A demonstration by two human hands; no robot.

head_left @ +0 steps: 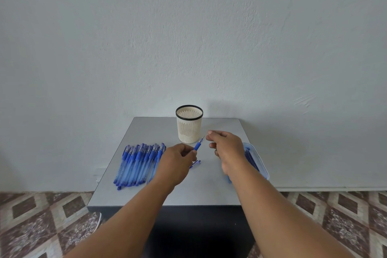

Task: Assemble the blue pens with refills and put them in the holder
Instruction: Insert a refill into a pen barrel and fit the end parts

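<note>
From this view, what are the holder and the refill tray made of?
Holder: likely moulded plastic, matte cream, going by its thin slotted walls and black rim. Tray: probably clear bluish plastic, since the refills show through its wall. Neither is certain from looks alone.

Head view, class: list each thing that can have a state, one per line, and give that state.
Holder: upright, no pens showing above the rim.
Pen pile: lying flat on the table, capped.
Pen: held in left hand, tip up, uncapped.
Cap: lying loose on the table.
Right hand: fingertips pinched at the pen tip.
Tray: open, refills inside.
</note>
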